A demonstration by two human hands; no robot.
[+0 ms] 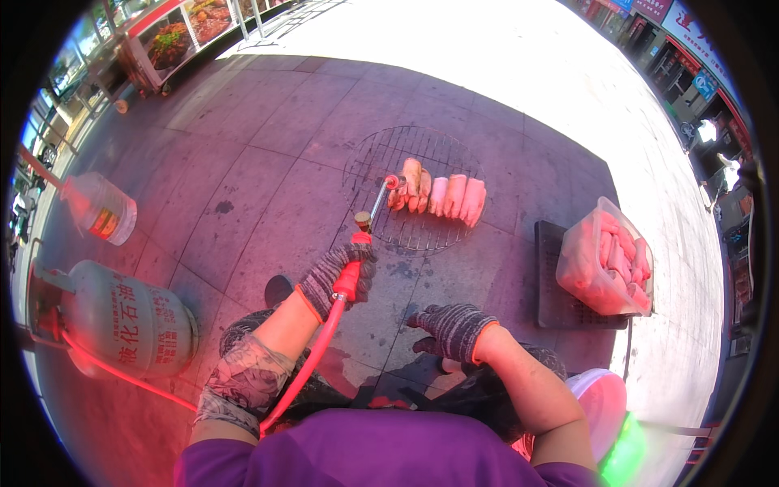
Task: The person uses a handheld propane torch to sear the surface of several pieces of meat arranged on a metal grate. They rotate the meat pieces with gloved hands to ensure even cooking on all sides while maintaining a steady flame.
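Observation:
My left hand (331,277), in a dark striped knit glove, grips the red handle of a gas torch (348,277). The torch's nozzle (394,182) points at the left cluster of pig's trotters (414,182); I cannot make out a flame. More trotters (457,198) lie side by side just to the right. All rest on a round wire grill rack (426,239) on the pavement. My right hand (456,332), gloved alike, hovers above my knee with its thumb apart from the fingers and holds nothing. From the torch, a red hose (310,371) runs back past my left forearm.
A gas cylinder (137,325) with a red hose stands at left, below a clear plastic bottle (103,207). On the right, a translucent tub (575,262) of trotters rests on a black plastic crate (548,280). A pale round container (599,408) is beside my right arm. A food cart (182,39) stands beyond.

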